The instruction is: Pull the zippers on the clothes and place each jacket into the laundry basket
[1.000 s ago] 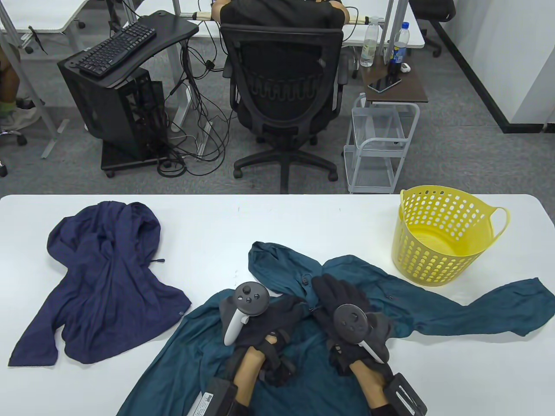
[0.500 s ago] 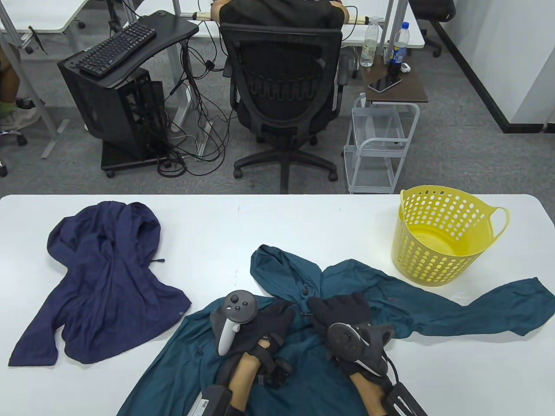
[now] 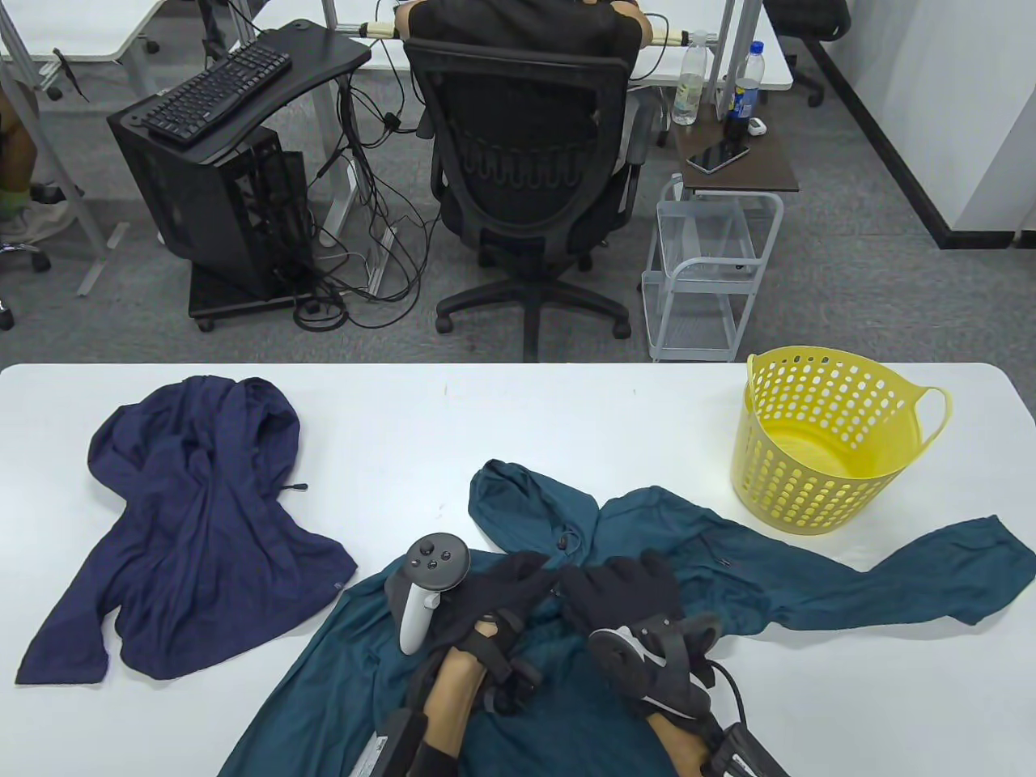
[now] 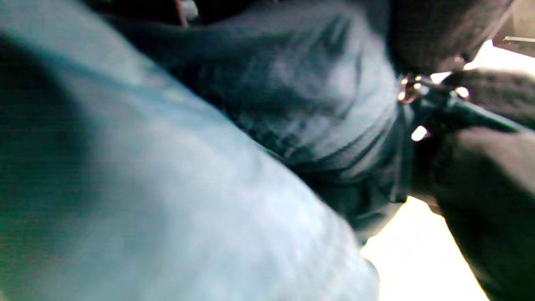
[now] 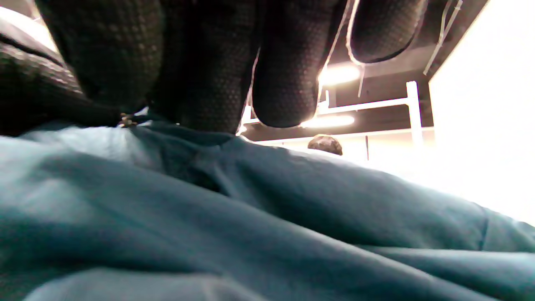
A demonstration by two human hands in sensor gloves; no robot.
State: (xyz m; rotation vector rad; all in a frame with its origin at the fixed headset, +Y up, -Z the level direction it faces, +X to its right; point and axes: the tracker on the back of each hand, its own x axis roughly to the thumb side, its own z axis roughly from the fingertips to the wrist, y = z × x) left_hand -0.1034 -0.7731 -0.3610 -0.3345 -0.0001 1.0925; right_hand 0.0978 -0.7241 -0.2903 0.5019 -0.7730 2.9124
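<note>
While no writing legible, both hands pinch teal jacket zipper.

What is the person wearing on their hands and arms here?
Both the left hand and the right hand wear black textured gloves. A grey controller-like tracker with a round button face is strapped to each. The forearms are bare, with black boxes at the wrists.

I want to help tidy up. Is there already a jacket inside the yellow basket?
No, the yellow basket holds nothing, and both the teal jacket and the navy jacket lie on the table.
</note>
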